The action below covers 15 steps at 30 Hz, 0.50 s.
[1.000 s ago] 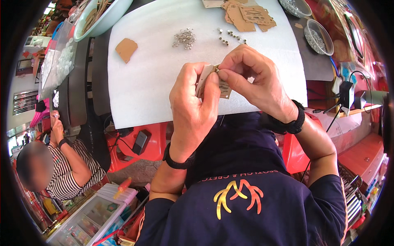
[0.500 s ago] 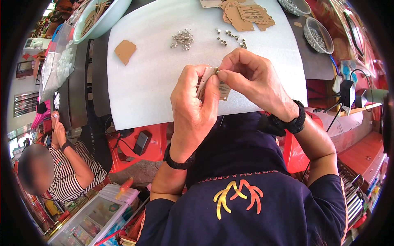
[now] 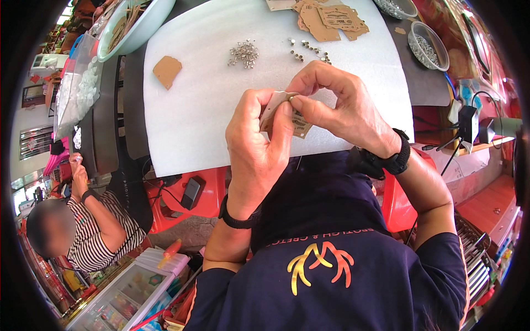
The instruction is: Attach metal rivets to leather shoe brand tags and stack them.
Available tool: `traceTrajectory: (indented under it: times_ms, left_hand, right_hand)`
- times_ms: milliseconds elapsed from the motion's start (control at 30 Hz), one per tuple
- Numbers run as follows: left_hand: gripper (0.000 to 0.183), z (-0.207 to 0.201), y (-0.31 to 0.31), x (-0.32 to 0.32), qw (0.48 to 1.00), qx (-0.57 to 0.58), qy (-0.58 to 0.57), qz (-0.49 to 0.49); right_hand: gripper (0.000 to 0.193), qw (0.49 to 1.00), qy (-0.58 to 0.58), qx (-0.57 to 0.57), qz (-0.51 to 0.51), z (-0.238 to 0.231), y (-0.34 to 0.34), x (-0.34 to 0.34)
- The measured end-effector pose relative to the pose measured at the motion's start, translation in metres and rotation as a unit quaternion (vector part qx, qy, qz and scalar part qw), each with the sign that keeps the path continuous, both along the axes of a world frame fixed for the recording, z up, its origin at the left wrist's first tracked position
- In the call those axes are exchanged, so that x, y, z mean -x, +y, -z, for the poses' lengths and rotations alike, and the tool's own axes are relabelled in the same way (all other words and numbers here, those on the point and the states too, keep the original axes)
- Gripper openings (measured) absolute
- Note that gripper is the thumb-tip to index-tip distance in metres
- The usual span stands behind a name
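Brown printed piece [image 3: 301,127] sits between both hands, lifted above the near edge of the white sheet [image 3: 204,99] that covers most of the dark worktop [image 3: 135,94]. Its pale face slants from upper right to lower left, while the printed face drops toward a lower-right corner; fingers hide too much to tell its long axis. The left hand [image 3: 256,140] grips it between thumb and fingers, and the right hand [image 3: 339,107] pinches its upper edge with thumb and forefinger.

Toward the sheet's far edge lie a heap of metal studs [image 3: 244,53] and, to its right, loose metal caps [image 3: 326,57]. Flat brown pieces [image 3: 345,19] overlap near the far right corner; a single brown cutout [image 3: 167,71] lies by the left edge. Beyond the worktop's left side, a person in a striped top [image 3: 107,231] sits near a red stool [image 3: 212,204].
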<state>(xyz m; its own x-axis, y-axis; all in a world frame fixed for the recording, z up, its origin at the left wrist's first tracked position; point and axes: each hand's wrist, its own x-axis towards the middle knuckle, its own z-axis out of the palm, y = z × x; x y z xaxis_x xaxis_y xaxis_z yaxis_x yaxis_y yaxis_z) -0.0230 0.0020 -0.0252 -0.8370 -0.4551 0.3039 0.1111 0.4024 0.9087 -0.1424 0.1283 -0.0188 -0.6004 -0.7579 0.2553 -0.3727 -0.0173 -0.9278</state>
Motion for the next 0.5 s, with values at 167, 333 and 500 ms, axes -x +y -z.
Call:
traceTrajectory:
  times_ms: [167, 333, 500]
  left_hand:
    - [0.009, 0.0007, -0.0011, 0.0002, 0.999, -0.011, 0.036, 0.002]
    - [0.010, 0.0024, -0.0019, -0.0015, 0.999, 0.009, 0.028, 0.019]
    - [0.010, -0.0015, -0.0022, -0.0004, 0.997, 0.075, 0.020, 0.014]
  right_hand:
    - [0.016, 0.989, -0.123, -0.059, -0.055, -0.0083, 0.0021, 0.0015]
    - [0.018, 0.981, -0.167, -0.066, -0.067, -0.0065, 0.0008, 0.0013]
    - [0.018, 0.982, -0.161, -0.083, -0.060, -0.0060, -0.0014, 0.0006]
